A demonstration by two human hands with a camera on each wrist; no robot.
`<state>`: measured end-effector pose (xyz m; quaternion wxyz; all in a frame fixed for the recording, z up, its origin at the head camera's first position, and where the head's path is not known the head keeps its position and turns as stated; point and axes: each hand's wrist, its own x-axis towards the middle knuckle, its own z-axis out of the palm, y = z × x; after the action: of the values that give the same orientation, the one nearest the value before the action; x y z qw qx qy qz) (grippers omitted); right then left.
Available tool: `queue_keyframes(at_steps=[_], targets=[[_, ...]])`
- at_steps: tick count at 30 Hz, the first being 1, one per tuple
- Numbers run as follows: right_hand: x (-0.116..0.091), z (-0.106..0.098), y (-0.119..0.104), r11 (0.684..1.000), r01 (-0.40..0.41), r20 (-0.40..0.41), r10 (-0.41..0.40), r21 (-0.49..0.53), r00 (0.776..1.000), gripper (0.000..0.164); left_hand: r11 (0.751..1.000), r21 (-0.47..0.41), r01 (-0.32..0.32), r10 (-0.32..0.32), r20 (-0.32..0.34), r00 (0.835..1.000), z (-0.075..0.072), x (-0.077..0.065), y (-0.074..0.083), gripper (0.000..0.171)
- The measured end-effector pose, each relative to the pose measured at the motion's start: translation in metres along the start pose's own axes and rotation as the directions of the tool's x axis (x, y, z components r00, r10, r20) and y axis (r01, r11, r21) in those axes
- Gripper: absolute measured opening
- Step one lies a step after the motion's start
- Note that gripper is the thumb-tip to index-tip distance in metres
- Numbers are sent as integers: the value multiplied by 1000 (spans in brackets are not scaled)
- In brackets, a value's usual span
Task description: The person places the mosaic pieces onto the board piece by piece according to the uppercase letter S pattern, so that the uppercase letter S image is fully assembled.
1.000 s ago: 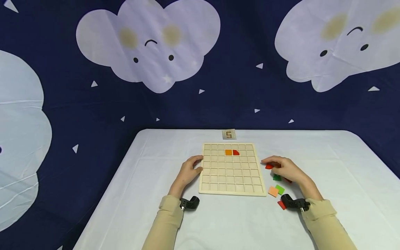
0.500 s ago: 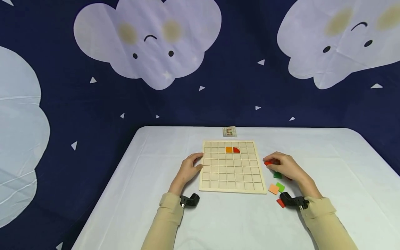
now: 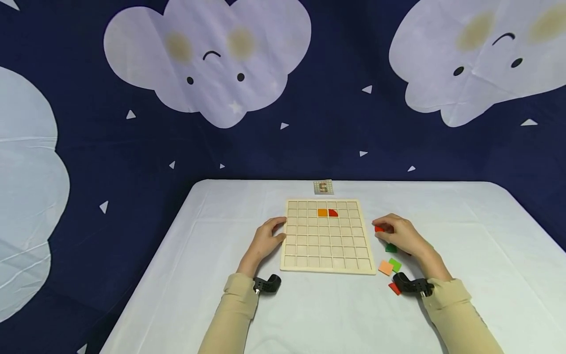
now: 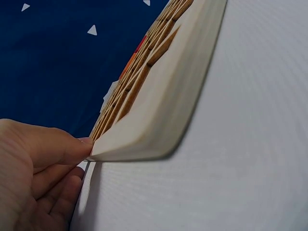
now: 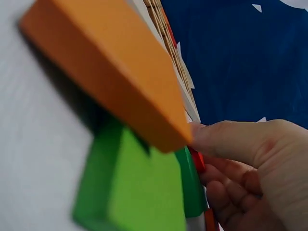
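A pale wooden grid board (image 3: pixel 327 241) lies on the white table, an orange square (image 3: pixel 323 213) and a red quarter-round tile (image 3: pixel 333 213) set side by side in its upper part. At its left edge rests my left hand (image 3: pixel 265 239), thumb and fingertips against the rim; the left wrist view shows the thumb at the board's edge (image 4: pixel 154 130). To the right of the board, my right hand (image 3: pixel 402 237) pinches a red tile (image 3: pixel 379 229) between thumb and fingers. A dark green tile (image 3: pixel 391 248) lies just under that hand, partly hidden by it.
Nearer the front right lie a light orange tile (image 3: pixel 385 268), a light green tile (image 3: pixel 395 265) and a red tile (image 3: pixel 395 288) beside the black wrist camera (image 3: pixel 409 283). A small patterned card (image 3: pixel 323 187) sits behind the board. Dark cloud-print cloth hangs beyond the table.
My right hand has closed its thumb and fingers on the red tile and shifted it slightly away from the dark green one. My left hand stays at the board's edge.
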<state>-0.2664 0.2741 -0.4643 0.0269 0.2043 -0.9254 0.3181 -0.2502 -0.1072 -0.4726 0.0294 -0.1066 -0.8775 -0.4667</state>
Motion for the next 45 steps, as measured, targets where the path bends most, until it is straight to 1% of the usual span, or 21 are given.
queue_keyframes(at_steps=[2,5,8,10,16,20,22,27,30,32,35,40,42,45], targets=[[-1,-1,0,1000,-17,11,17,-3,1000,34,1000,-3,7,-7,1,1000,0,-1,0,44],[-3,-6,-1,1000,-22,60,22,-3,998,42,1000,-12,-4,4,3,1000,1,-1,0,44],[-4,-10,-2,1000,3,96,-3,3,995,45,1000,-8,-17,17,-1,1000,0,-1,-1,44],[-3,-10,-2,1000,23,100,-24,5,995,43,1000,-3,-23,23,-1,1000,0,-1,-2,44],[-1,-5,1,999,33,43,-32,-11,999,33,1000,-4,-11,11,-4,1000,1,0,-1,44],[-1,-6,1,1000,19,22,-19,-7,1000,32,1000,-12,2,-2,-6,1000,2,0,0,44],[-1,-7,0,1000,8,14,-8,1,1000,32,1000,-13,-1,1,-5,1000,2,0,1,44],[0,-3,4,1000,-9,-4,9,18,1000,29,1000,-14,9,-9,-5,1000,0,-1,3,45],[-1,1,6,1000,-8,-44,8,3,999,27,1000,-11,3,-3,-5,1000,0,-2,1,44],[0,0,5,1000,3,-83,-5,-20,997,28,1000,-9,5,-5,-7,1000,0,-1,1,45],[0,-6,0,999,35,-151,-39,-32,988,28,1000,-5,3,-3,-7,1000,0,-2,2,44],[6,-15,-15,996,80,-253,-85,-31,964,30,1000,-6,12,-12,4,1000,-1,-5,1,45],[14,-18,-22,996,92,-265,-94,-20,960,31,1000,-3,8,-8,3,1000,-1,-5,2,45],[31,-19,-36,993,118,-259,-110,17,960,32,1000,1,2,-2,-4,1000,-1,-4,3,45]])
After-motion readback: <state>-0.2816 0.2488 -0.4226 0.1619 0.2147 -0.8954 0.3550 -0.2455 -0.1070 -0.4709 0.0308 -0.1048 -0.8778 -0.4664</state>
